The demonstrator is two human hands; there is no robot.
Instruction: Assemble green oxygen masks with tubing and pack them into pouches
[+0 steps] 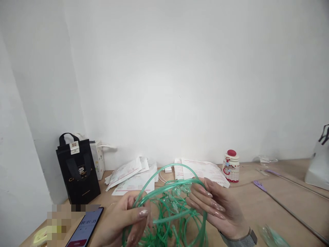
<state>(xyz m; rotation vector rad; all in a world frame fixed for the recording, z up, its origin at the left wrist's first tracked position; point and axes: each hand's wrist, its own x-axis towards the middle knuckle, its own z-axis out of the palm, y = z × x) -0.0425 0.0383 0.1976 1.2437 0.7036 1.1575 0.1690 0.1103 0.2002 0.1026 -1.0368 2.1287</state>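
Note:
A loose coil of green, see-through plastic tubing (168,188) stretches between my two hands above the table. My left hand (128,212) is closed around its left side, thumb on top. On the right side, the bent fingers of my right hand (213,202) wrap the same coil; a watch with a grey mesh band circles that wrist. Below and just behind the coil lies a tangled heap of green tubing (164,219). Clear plastic connectors (174,206) show among its strands. Part of the heap is hidden by my hands and the coil.
Flat white packets (133,173) and more white packets (203,171) lie along the wall. At left stand a black paper bag (78,171) and a phone (86,226) showing a timer. Rightward are a red-lidded bottle (231,166), purple-ended rods (260,185) and a white bag (318,168).

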